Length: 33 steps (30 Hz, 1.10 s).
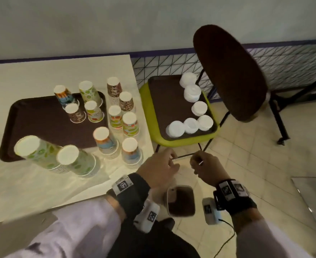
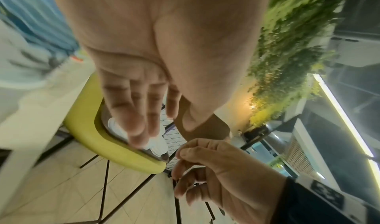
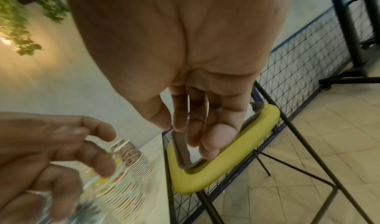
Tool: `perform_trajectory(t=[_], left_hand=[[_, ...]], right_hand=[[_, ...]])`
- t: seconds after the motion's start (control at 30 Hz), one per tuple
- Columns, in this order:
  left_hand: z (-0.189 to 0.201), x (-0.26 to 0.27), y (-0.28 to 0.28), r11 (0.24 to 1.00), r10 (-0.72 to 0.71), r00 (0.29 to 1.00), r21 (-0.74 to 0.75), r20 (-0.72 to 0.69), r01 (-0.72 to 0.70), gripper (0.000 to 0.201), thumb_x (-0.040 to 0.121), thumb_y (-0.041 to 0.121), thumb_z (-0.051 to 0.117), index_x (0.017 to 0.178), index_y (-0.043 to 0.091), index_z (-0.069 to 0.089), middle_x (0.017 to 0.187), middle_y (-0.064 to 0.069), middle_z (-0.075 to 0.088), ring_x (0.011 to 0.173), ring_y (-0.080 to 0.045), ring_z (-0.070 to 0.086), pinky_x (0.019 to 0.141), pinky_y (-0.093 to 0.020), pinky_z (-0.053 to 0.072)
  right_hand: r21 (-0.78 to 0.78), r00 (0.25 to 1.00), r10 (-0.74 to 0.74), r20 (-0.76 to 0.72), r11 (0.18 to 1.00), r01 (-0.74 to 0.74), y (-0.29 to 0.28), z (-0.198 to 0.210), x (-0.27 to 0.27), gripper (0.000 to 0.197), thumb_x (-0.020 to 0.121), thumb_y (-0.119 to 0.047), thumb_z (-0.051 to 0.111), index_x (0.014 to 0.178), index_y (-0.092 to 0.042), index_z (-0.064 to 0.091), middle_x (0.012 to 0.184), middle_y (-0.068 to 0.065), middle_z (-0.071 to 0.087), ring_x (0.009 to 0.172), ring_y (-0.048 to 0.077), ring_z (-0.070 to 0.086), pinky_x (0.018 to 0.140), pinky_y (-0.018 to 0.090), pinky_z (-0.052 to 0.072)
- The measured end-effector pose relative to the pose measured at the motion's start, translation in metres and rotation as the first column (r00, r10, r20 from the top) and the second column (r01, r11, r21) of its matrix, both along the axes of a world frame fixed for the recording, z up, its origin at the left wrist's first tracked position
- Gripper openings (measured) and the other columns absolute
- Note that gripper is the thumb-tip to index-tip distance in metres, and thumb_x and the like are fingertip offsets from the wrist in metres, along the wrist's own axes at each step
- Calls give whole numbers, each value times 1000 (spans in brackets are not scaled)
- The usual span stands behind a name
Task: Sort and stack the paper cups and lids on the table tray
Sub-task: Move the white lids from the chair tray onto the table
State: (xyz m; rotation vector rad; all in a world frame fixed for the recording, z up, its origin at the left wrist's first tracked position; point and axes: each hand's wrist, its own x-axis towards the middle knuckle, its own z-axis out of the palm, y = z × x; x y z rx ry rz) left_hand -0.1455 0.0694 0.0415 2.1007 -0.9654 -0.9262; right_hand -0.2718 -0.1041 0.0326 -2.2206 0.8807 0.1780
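A: What's around the hands?
B: Both hover over the floor off the counter's corner. Just ahead stands a yellow-green stool carrying a brown tray, with a dark chair behind it and a wire grid along the wall. Nothing lies between the hands and the stool.
A: And the lids?
B: Six white lid stacks line that tray's far and near edges.
A: The cups?
B: Left of the left hand: printed cup stacks, upside down, some on a second brown tray, others on the bare counter beside it.
A: What are the hands doing?
B: Left fingers loosely spread, holding nothing. Right hand curled, thumb against forefinger; whether it pinches anything, I cannot tell
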Motion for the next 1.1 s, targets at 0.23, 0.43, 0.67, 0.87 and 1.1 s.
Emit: perform_trajectory(t=[0.23, 0.43, 0.67, 0.87, 1.1], left_hand=[[-50, 19, -94, 821, 554, 825, -91, -109, -564, 12, 96, 26, 60, 103, 17, 56, 95, -2, 60, 97, -32, 64, 75, -34, 43], [-83, 52, -131, 773, 635, 770, 45, -59, -633, 48, 100, 35, 59, 143, 13, 52, 141, -16, 51, 127, -36, 56, 112, -42, 43], [-116, 87, -159, 842, 530, 845, 75, 77, -535, 61, 99, 42, 60, 152, 17, 47, 149, -14, 53, 135, -34, 52, 113, -44, 43], [-121, 93, -178, 866, 416, 896, 234, 152, -442, 69, 99, 50, 54, 158, 18, 37, 150, -16, 50, 136, -38, 46, 114, -41, 38], [-122, 97, -182, 849, 397, 904, 309, 161, -428, 61, 96, 35, 61, 152, 20, 43, 141, -17, 54, 131, -38, 47, 111, -40, 41]], right_hand=[[71, 985, -158, 74, 986, 153, -62, -27, 37, 9, 94, -24, 58, 90, -19, 64, 92, 9, 72, 84, 33, 71, 79, 49, 60], [405, 929, -363, -78, 840, 362, -77, -55, 82, 14, 97, -24, 57, 89, -15, 65, 87, 13, 72, 76, 29, 76, 71, 48, 64], [474, 903, -404, -143, 773, 421, -90, -88, 116, 28, 100, -31, 57, 111, -7, 67, 78, 9, 67, 60, 24, 69, 62, 40, 64], [419, 937, -314, -154, 838, 350, -97, -96, 125, 33, 101, -37, 52, 112, -9, 65, 83, 7, 71, 59, 20, 73, 62, 36, 64], [398, 954, -244, -174, 869, 294, -104, -102, 132, 34, 102, -41, 50, 96, -14, 71, 72, 5, 74, 53, 16, 72, 61, 29, 62]])
